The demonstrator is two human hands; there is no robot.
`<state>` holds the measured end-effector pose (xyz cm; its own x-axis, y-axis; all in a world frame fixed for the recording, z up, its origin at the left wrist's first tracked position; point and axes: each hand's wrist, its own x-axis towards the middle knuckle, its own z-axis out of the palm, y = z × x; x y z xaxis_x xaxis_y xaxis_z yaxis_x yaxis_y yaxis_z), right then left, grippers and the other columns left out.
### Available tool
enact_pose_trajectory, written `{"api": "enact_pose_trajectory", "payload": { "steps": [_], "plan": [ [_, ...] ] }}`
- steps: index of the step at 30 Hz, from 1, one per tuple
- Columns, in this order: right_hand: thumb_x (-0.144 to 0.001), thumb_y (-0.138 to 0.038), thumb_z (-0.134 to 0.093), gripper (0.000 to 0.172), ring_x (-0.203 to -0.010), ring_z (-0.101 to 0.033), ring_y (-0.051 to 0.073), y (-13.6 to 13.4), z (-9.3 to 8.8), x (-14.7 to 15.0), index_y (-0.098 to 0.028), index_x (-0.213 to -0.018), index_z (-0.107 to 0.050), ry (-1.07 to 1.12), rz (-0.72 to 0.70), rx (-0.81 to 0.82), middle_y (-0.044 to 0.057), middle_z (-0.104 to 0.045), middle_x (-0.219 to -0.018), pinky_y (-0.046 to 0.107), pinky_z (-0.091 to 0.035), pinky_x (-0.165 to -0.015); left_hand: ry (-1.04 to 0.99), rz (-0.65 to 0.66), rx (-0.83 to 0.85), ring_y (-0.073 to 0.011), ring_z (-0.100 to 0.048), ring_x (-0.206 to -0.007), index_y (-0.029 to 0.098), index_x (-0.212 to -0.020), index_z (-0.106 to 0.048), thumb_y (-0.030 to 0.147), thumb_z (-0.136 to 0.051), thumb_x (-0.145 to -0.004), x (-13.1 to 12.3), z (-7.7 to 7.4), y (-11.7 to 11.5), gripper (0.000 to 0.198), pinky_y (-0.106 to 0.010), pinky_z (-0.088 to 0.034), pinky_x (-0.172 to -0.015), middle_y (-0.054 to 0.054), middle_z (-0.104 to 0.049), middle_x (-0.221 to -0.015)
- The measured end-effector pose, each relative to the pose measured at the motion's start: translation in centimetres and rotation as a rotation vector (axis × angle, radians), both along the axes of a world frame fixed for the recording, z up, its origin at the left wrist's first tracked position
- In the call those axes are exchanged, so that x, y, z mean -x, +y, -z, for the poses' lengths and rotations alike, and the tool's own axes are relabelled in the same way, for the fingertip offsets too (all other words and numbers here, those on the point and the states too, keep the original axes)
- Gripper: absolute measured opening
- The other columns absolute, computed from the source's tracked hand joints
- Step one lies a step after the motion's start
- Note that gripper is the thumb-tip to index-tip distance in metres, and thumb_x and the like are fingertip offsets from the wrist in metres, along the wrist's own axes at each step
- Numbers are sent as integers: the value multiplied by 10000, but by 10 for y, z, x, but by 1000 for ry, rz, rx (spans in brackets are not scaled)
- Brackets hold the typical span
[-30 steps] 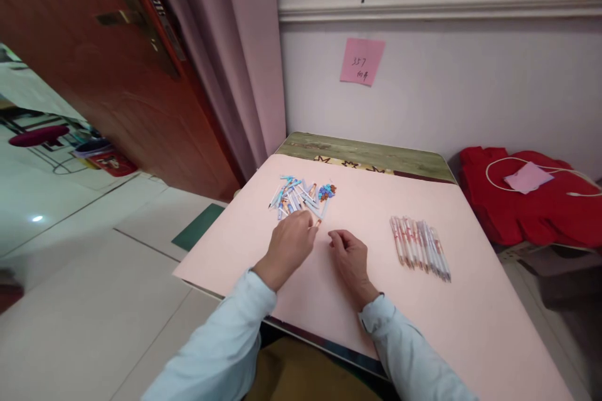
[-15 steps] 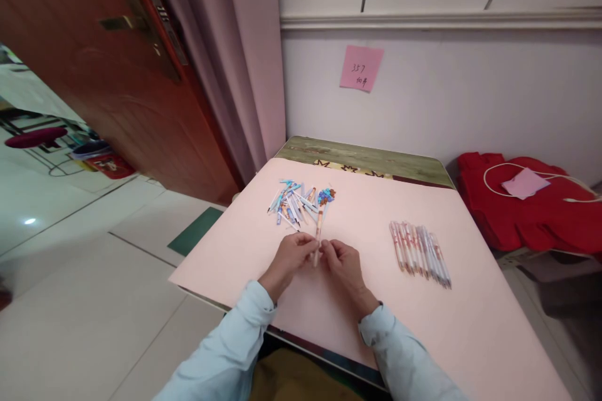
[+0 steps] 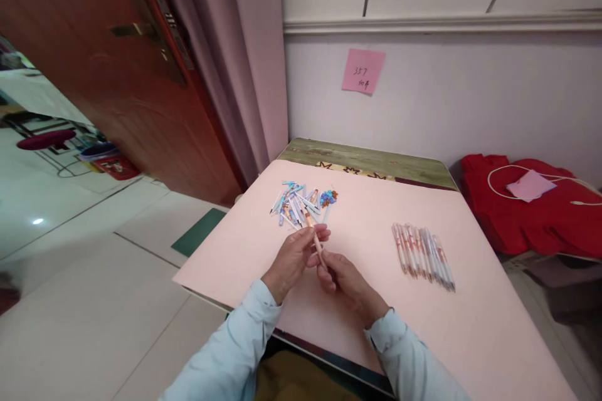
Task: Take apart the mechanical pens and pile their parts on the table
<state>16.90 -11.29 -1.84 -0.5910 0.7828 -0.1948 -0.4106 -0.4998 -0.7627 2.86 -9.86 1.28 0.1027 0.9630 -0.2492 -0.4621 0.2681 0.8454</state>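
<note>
Both hands grip one pale pen with an orange-brown upper part, tilted with its far end up and to the left. My left hand is closed around its middle. My right hand pinches its near end between thumb and fingers. Just beyond the hands lies a loose pile of pen parts, white, blue and brown. Beside the pile sits a cluster of small blue and brown pieces, too small to name. To the right, several assembled pens lie side by side in a row.
A pale pink sheet covers the table. Behind it stands a wall with a pink note. A red cloth with a white cable lies at the right. A brown door and a purple curtain are at the left.
The pen has tilted from nearly straight ahead to leaning left. My left hand has wrapped further around it, and my right hand has moved slightly nearer to me, at its near end.
</note>
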Motion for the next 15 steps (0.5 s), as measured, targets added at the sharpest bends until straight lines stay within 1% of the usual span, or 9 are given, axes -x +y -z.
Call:
{"api": "enact_pose_trajectory", "payload": {
  "steps": [2,4,5,7,9,11,13,15],
  "plan": [
    [-853,-492,-655,344,-403,-218,44,-1,0,-1,-156,-801,-607,121,-82,116,-97,-340,-483,192,-170,-418,-86,49,22,-236,-643,-1040,119,-1098,-720,417,-690,-829,2,0,-3,403,-302,-496,-832,-173,-696,-1132],
    [-844,-467,-681,326,-407,-159,40,-1,2,-3,-168,-778,-568,210,-140,197,-111,-291,-479,184,-141,-413,-158,67,25,-256,-627,-1108,115,-1118,-711,405,-690,-835,3,2,-6,405,-338,-490,-916,-177,-691,-1163],
    [-847,-460,-684,323,-408,-134,39,0,3,-3,-172,-777,-555,234,-159,218,-117,-273,-478,181,-132,-412,-184,67,28,-255,-636,-1094,114,-1109,-711,402,-694,-833,3,4,-7,399,-350,-489,-931,-174,-700,-1144],
    [-855,-463,-677,323,-407,-112,39,1,5,-3,-173,-797,-548,230,-163,226,-124,-258,-477,180,-125,-409,-201,39,39,-231,-678,-965,113,-1027,-720,396,-716,-813,2,9,-8,355,-339,-510,-879,-158,-731,-1033],
    [-852,-495,-668,349,-403,-128,37,1,6,0,-171,-810,-546,175,-127,205,-124,-270,-483,181,-129,-412,-177,-19,66,-196,-687,-809,116,-918,-715,395,-740,-784,1,14,-5,311,-299,-523,-764,-136,-744,-915],
    [-840,-560,-647,402,-399,-164,39,1,6,3,-177,-795,-532,77,-80,168,-118,-296,-491,187,-138,-413,-131,-70,106,-174,-671,-708,118,-854,-703,401,-760,-753,0,19,-2,305,-267,-504,-660,-124,-743,-859],
    [-826,-614,-621,442,-403,-214,49,0,6,6,-187,-775,-522,-77,-26,74,-104,-345,-501,195,-158,-413,-89,-113,123,-172,-669,-702,117,-819,-701,396,-781,-721,-2,22,0,307,-259,-494,-646,-114,-738,-826],
    [-826,-630,-596,451,-416,-275,67,0,5,7,-193,-738,-523,-272,50,-100,-83,-393,-505,207,-194,-419,-65,-155,104,-181,-678,-752,113,-774,-701,376,-810,-682,-3,24,2,300,-261,-501,-702,-97,-723,-775]
  ]
}}
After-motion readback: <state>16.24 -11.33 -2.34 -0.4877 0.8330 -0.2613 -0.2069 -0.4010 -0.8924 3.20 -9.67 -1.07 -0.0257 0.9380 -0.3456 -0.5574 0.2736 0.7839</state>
